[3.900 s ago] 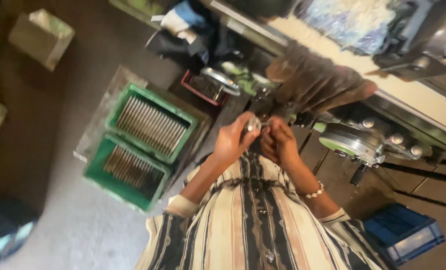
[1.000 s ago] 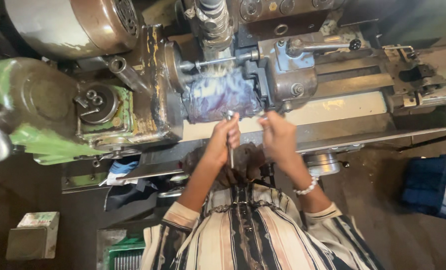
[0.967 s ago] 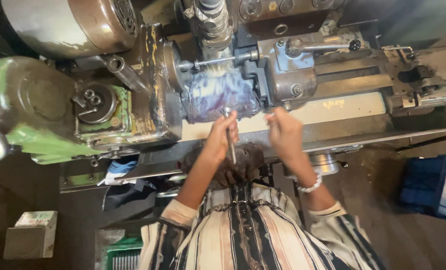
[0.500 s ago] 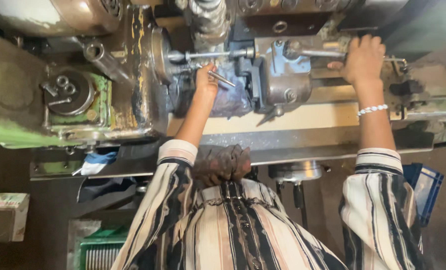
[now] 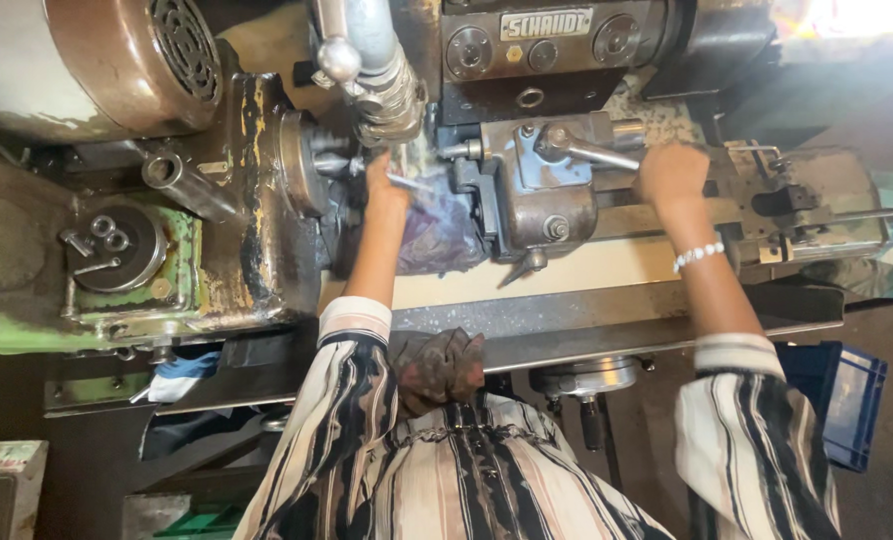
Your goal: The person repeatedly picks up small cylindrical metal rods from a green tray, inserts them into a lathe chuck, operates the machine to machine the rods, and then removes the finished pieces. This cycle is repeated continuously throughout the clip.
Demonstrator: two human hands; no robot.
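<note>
I stand at a worn metalworking machine (image 5: pixel 527 290). My left hand (image 5: pixel 383 186) reaches between the headstock (image 5: pixel 302 170) and the tailstock (image 5: pixel 542 195), pinching a thin metal rod (image 5: pixel 409 181) close to the spindle centre. My right hand (image 5: pixel 672 172), with a white bead bracelet at the wrist, is closed around the end of the tailstock's lever (image 5: pixel 592 152). A purple-stained sheet (image 5: pixel 439 238) hangs under the rod.
A dirty rag (image 5: pixel 437 365) lies on the machine's front edge above a handwheel (image 5: pixel 582 378). A large motor housing (image 5: pixel 117 60) sits top left. A blue crate (image 5: pixel 849 400) stands on the floor at right and a green crate (image 5: pixel 202 522) at bottom left.
My left hand has carried the rod up from the bed to the spindle. My right hand has moved right onto the tailstock lever and slid slightly left along it. The camera has come closer.
</note>
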